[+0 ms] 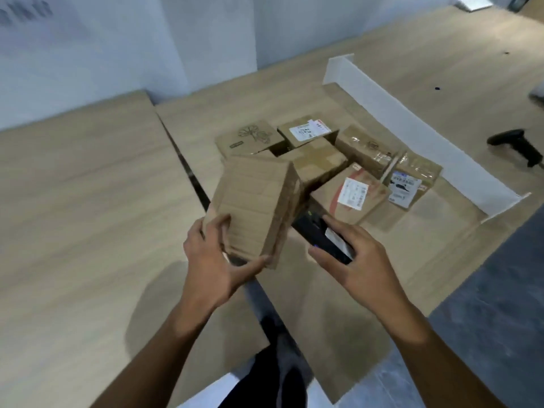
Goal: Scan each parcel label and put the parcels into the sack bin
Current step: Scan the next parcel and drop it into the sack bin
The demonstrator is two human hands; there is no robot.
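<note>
My left hand [216,260] grips a plain brown cardboard parcel [256,204] by its near corner, holding it tilted above the table with no label showing on the faces I see. My right hand [350,254] holds a black handheld scanner [322,235], which points toward the parcel's right side. Behind them, several more cardboard parcels lie in a cluster on the table: one with a white label [353,194], one with a blue and white label [404,185], one with a flower print [250,138]. No sack bin is in view.
A low white L-shaped divider [412,128] borders the parcel cluster on the right. A second black scanner [518,145] lies on the table at the far right. A dark gap [188,169] separates two wooden tabletops. Grey floor shows at lower right.
</note>
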